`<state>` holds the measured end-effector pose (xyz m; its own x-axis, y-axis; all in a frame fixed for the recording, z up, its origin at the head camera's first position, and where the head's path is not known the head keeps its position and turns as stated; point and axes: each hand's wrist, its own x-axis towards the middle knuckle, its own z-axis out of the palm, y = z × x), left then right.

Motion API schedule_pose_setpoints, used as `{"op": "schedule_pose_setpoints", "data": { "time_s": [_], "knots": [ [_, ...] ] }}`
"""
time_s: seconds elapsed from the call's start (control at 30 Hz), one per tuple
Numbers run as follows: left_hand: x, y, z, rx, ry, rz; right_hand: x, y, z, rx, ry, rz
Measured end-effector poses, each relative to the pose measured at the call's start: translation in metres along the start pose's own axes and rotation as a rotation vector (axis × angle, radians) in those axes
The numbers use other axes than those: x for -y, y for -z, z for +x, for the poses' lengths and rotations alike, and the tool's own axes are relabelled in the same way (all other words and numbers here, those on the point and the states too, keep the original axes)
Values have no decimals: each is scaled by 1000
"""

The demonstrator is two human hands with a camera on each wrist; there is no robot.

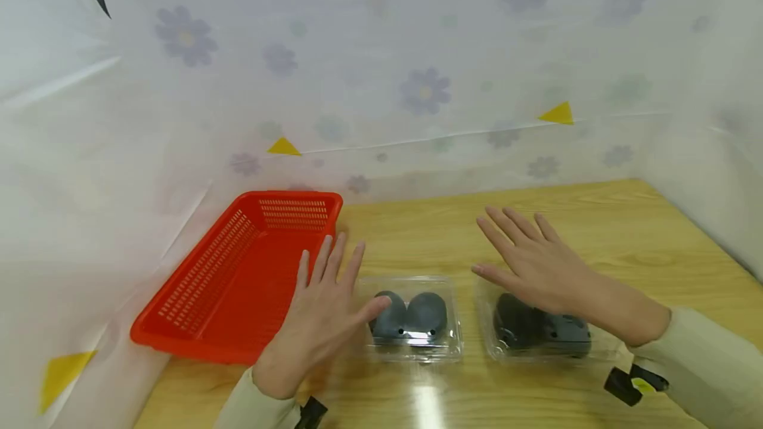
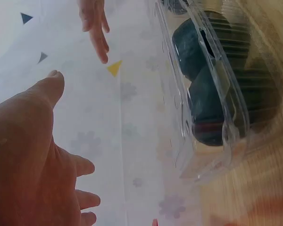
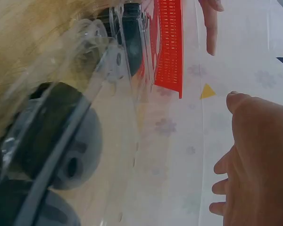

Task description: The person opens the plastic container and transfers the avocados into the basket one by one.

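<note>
My left hand (image 1: 318, 316) hovers with spread, straight fingers between a red basket and a clear plastic box (image 1: 454, 343). Its thumb overlaps that box in the head view; whether they touch I cannot tell. Inside lie two dark, smooth, rounded things (image 1: 426, 315) side by side; their kind is unclear. Over a second clear plastic box (image 1: 492, 348) my right hand (image 1: 533, 267) is held out flat, fingers extended, gripping nothing. Dark rounded things (image 1: 516, 322) fill this box too, partly hidden by the hand and wrist. In the left wrist view the nearer box (image 2: 236, 141) appears closed.
The red plastic basket (image 1: 199, 253), with slotted walls, stands at the left of the wood-patterned table (image 1: 411, 237). Behind it and at both sides hangs a white flowered sheet (image 1: 369, 51) with yellow and dark triangles. Each sleeve carries a dark wrist device (image 1: 622, 386).
</note>
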<state>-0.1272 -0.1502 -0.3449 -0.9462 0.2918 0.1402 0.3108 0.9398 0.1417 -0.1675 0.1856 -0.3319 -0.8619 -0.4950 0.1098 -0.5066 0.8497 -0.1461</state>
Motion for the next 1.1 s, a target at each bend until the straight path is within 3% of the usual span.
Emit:
{"op": "schedule_pose_setpoints", "data": {
  "time_s": [0.17, 0.43, 0.57, 0.7, 0.77, 0.87, 0.97, 1.1],
  "knots": [
    [12, 7, -12, -34, 18, 3, 9, 0, 33, 40, 118, 60],
    [33, 22, -40, -165, 107, -50, 35, -3, 95, 227, 232, 177],
    [46, 27, -63, -286, 188, -110, 54, -4, 121, 265, 310, 175],
    [61, 30, -94, -354, 323, -155, 71, -11, 151, 245, 360, 146],
    [67, 30, -107, -373, 391, -173, 76, -16, 166, 239, 353, 148],
    [72, 25, -122, -446, 439, -178, 78, -21, 185, 225, 319, 170],
    [74, 20, -133, -475, 496, -169, 81, -26, 196, 202, 262, 210],
    [81, 17, -146, -354, 626, -215, 89, -31, 204, 134, 211, 266]
  ]
}}
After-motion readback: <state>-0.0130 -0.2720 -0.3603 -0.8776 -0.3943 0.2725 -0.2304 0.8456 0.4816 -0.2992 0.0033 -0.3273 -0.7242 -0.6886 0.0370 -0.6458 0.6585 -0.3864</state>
